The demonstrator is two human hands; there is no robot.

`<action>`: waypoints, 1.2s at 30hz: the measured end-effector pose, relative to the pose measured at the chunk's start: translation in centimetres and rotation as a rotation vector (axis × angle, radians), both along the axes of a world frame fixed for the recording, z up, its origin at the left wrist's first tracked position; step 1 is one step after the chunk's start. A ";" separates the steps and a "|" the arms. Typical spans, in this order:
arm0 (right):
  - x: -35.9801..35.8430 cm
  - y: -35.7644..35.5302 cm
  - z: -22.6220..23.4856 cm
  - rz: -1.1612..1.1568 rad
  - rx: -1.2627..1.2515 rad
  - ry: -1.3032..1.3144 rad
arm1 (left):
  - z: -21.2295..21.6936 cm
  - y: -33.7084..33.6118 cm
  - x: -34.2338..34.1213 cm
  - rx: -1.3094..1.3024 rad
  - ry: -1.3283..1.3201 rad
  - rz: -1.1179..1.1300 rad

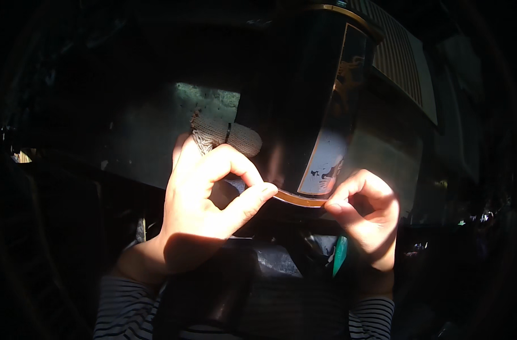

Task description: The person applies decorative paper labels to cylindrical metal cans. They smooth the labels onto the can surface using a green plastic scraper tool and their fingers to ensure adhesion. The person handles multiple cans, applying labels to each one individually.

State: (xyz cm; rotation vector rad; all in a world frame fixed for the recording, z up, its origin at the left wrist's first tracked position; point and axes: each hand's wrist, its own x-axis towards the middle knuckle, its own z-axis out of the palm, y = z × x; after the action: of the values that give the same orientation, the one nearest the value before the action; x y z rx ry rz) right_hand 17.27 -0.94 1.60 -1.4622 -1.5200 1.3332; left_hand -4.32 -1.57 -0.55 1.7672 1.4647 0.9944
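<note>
A dark, glossy, round-sided vessel (289, 102) lies with its near end toward me. An upright picture panel with a gold outline (325, 161) runs along its side. Round the near edge curves a narrow orange-gold strip (301, 200). My left hand (204, 195) pinches at the strip's left part between thumb and forefinger. At its right part my right hand (369, 207) pinches too, thumb against bent forefinger. Just beyond my left hand is a grey knitted bundle (244, 140) with a thin black band; my fingers partly hide it.
A greenish sunlit patch (210, 102) shows on the dark work surface behind the knitted bundle. To the far right lies a ribbed, striped panel (400, 56). Between my forearms, below the surface, is a green object (339, 256). Deep shadow hides most surroundings.
</note>
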 end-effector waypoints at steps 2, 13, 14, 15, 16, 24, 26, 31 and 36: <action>-0.1 0.3 0.0 0.030 0.021 0.058 | -0.1 0.1 -0.1 -0.004 0.025 -0.010; 0.3 0.6 -0.9 0.033 -0.009 0.059 | -0.3 0.1 -0.8 -0.129 0.017 -0.075; 0.2 0.7 -1.0 0.029 0.038 -0.031 | -0.4 0.2 -0.7 -0.131 0.015 -0.051; -0.2 0.8 -0.2 0.011 -0.060 0.034 | -0.4 0.2 -0.6 -0.131 0.010 -0.024; -0.3 0.8 -0.2 0.018 -0.023 -0.013 | -0.4 0.3 -0.6 -0.132 0.005 0.004; 0.1 1.2 -0.6 0.058 -0.007 -0.031 | -2.5 0.9 -0.1 -0.276 -0.257 -0.196; 0.6 1.0 -1.0 0.041 -0.030 0.018 | -2.3 0.7 -0.2 -0.338 -0.327 -0.196; 0.2 1.5 -0.4 0.085 0.011 -0.032 | -3.7 1.1 -0.3 -0.254 -0.414 -0.208; 0.0 1.4 -0.4 0.047 -0.032 -0.022 | -4.4 0.7 0.1 -0.170 -0.493 -0.086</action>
State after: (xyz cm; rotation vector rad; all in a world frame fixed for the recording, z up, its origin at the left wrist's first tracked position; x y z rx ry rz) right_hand 17.29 0.45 1.16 -1.4736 -1.5630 1.3789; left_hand -4.26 -0.83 -4.96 1.3295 1.1145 1.1254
